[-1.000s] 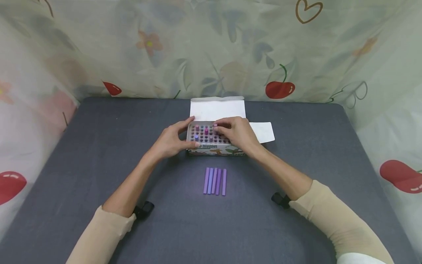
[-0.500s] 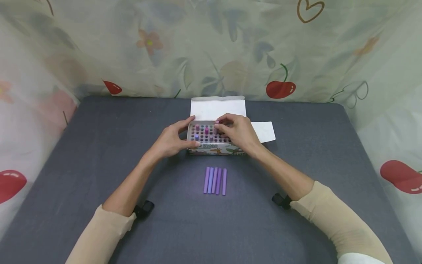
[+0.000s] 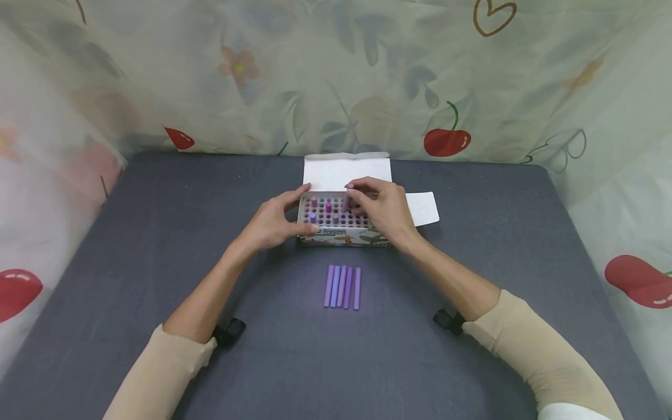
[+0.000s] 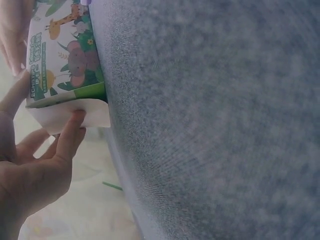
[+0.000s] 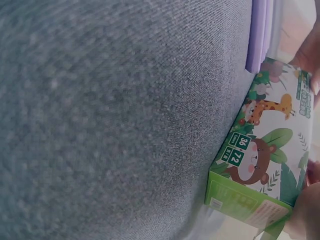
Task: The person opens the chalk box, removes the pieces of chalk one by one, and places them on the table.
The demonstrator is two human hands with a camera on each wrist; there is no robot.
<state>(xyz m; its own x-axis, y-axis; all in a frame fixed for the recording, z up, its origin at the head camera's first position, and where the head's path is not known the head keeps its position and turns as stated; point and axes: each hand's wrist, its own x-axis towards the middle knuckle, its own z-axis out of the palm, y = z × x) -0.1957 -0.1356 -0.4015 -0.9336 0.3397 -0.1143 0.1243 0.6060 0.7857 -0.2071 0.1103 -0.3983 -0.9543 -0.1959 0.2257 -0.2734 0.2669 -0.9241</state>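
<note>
An open cardboard box (image 3: 346,238) with a printed animal front stands upright, its grid of holes facing up. Several pink and purple sticks, among them a magenta stick (image 3: 328,207), stand in the holes. My left hand (image 3: 270,223) holds the box's left end, thumb on the front edge and index finger at the back corner; in the left wrist view a fingertip touches its white side flap (image 4: 97,113). Over the right half of the grid, my right hand (image 3: 387,209) pinches a purple chalk-like stick (image 3: 346,202), upright. Whether its lower end is inside a hole I cannot tell.
Several loose purple sticks (image 3: 342,287) lie side by side on the grey cloth-covered table (image 3: 336,356), in front of the box. The white lid (image 3: 343,172) is folded back, and another flap (image 3: 423,208) sticks out to the right. A patterned curtain (image 3: 325,76) hangs behind.
My right hand has risen slightly and shifted a little away, and more of the pinched purple stick shows above the grid. The left hand stays on the box; the loose sticks have not moved.
</note>
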